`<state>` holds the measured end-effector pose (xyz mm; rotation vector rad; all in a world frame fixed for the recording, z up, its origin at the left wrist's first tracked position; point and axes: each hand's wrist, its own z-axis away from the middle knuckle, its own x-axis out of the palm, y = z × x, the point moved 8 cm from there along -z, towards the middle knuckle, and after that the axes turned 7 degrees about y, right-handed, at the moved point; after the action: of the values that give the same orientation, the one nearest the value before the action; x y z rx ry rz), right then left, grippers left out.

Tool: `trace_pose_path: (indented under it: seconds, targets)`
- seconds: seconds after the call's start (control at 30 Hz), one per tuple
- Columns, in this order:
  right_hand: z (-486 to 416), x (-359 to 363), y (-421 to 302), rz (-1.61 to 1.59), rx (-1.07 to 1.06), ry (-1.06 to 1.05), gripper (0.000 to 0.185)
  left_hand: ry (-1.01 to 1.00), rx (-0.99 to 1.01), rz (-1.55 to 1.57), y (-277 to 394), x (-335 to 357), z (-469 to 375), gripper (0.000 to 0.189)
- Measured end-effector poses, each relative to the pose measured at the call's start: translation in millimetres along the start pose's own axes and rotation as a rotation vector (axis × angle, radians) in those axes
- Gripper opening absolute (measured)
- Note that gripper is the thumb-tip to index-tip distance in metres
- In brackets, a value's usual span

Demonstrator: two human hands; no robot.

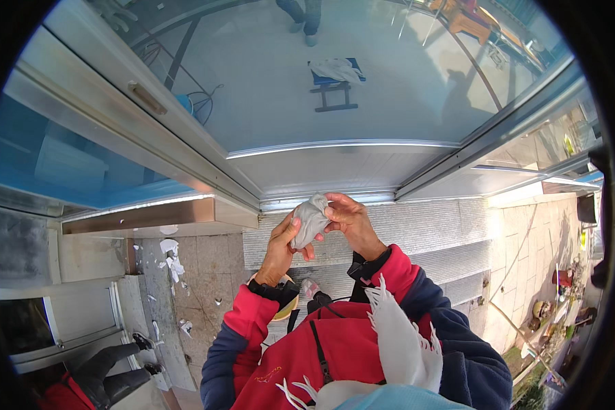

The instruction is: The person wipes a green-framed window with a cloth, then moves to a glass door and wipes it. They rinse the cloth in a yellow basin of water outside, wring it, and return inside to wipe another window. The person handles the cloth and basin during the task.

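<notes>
A crumpled light-grey cloth [310,221] is bunched between my two hands, in front of a glass-panelled metal-framed door. My left hand [282,245] wraps around its lower left side, the thumb lying on top. At the cloth's upper right, my right hand [352,221] pinches a fold between thumb and fingers. Below my left forearm a round yellowish container [286,307] shows in part; my sleeve hides the rest. Just past the cloth runs the bottom rail of the door [328,200].
Ridged steps [441,220] lie under my hands. Torn white scraps [173,261] litter the paving at left. Another person's legs [115,366] are at lower left. In the door glass [266,107] a small stool [338,79] with a white cloth appears. Plants and pots [543,310] stand at right.
</notes>
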<state>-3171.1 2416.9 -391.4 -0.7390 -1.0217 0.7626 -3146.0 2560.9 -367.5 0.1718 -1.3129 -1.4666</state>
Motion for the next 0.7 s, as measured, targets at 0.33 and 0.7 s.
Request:
trace_pose_path:
  seconds: [0.33,0.7]
  targets:
    - [11,-65,-40,-0.035,-0.141,0.213,0.061,-0.101,0.369,-1.097,-14,87,-66,0.071]
    - [-2,-147,-108,-0.205,-0.168,0.341,0.06,-0.236,0.14,-0.464,-2,156,-122,0.028]
